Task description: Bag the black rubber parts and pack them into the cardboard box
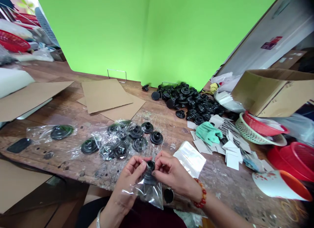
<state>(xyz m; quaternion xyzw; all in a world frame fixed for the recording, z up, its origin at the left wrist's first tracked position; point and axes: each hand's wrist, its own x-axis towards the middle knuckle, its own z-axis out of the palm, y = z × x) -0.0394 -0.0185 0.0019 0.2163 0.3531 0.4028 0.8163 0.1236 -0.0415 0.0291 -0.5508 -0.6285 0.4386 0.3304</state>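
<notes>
"Held how, at the tabletop's (169, 123) near edge?"

"Pinched between left hand (130, 175) and right hand (171, 169), nearly closed: a black part (149, 166), narrow neck up, with a loose clear bag (155, 194) round the wider body."

"Likely to handle how?"

"Probably light and stiff, slippery in film; best taken by the neck, right between both grips."

"And beyond?"

"Bagged parts (121, 149) mid-tabletop; a black pile (186, 97) toward the far edge."

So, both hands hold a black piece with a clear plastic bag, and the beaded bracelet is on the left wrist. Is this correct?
Not quite: the head view shows the beaded bracelet on the right wrist. The left hand and right hand do hold a black piece with a clear plastic bag.
</notes>
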